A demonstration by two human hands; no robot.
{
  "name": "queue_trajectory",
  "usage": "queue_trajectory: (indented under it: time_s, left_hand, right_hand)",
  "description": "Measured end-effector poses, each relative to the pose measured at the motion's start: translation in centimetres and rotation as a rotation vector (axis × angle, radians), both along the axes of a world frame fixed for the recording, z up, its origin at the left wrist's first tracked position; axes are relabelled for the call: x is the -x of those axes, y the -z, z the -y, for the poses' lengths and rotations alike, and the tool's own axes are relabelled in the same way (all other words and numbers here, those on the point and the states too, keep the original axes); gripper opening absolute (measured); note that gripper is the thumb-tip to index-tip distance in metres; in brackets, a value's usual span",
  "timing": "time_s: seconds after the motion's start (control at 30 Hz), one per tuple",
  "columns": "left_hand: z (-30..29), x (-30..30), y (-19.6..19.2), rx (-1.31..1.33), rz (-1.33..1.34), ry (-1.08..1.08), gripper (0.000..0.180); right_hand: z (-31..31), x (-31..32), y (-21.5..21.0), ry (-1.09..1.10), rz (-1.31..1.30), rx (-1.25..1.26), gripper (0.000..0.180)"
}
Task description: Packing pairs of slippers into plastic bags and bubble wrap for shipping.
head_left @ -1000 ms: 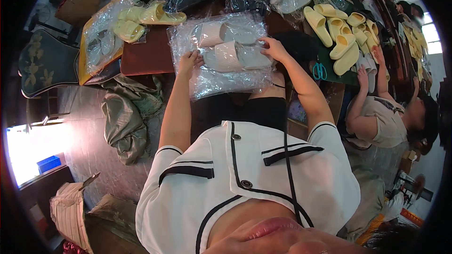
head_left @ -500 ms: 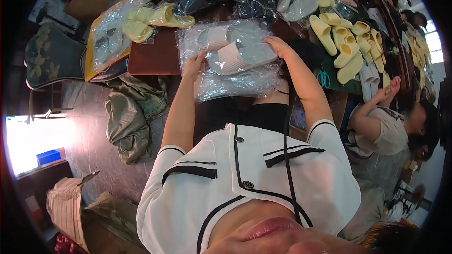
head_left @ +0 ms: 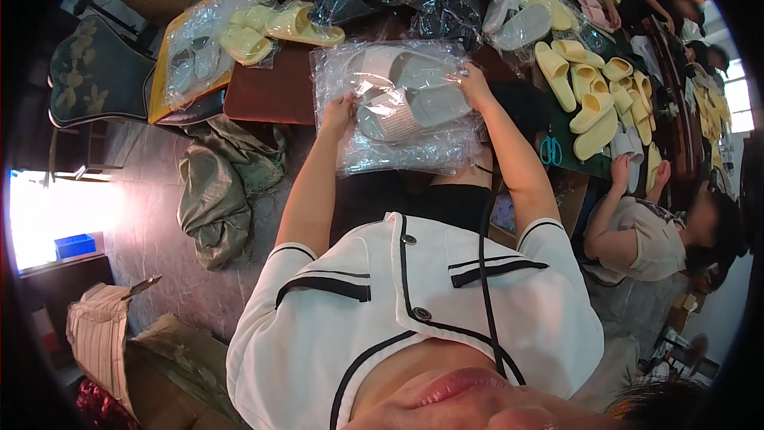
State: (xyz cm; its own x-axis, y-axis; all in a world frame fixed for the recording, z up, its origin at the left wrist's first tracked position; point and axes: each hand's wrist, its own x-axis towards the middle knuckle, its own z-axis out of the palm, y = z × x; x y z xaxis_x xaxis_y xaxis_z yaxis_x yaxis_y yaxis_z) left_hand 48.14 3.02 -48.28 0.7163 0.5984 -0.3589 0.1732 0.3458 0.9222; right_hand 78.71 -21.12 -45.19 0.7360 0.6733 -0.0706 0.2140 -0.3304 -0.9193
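**Both hands on a bag of grey slippers**

The left hand (head_left: 337,111) grips the left edge of a clear plastic bag (head_left: 398,151), fingers closed on the film. The right hand (head_left: 476,84) pinches the bag's upper right side. Inside lie grey slippers (head_left: 410,103). The bag rests at the near edge of the brown surface (head_left: 267,91), beside yellow slippers (head_left: 581,87).
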Motion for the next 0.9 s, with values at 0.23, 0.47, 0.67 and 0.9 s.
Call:
queue_trajectory:
  time_s: [0.23,0.47,0.67,0.9]
  left_hand:
    - [0.4,0.5,0.4,0.243,0.125,-0.098,0.033]
    - [1.8,-0.9,-1.3,0.034,0.001,0.060,0.035]
    - [0.9,-0.2,-1.2,-0.018,-0.010,0.093,0.037]
    - [-0.1,0.4,-4.2,0.055,0.043,0.069,0.037]
  right_hand:
    - [7.2,-3.1,-4.8,0.066,-0.091,-0.190,0.034]
    - [16.1,-5.2,-8.0,0.202,-0.035,-0.134,0.030]
    - [22.8,-8.0,-8.5,0.337,-0.088,-0.126,0.036]
    - [30.9,-12.4,-6.5,0.818,-0.094,-0.262,0.035]
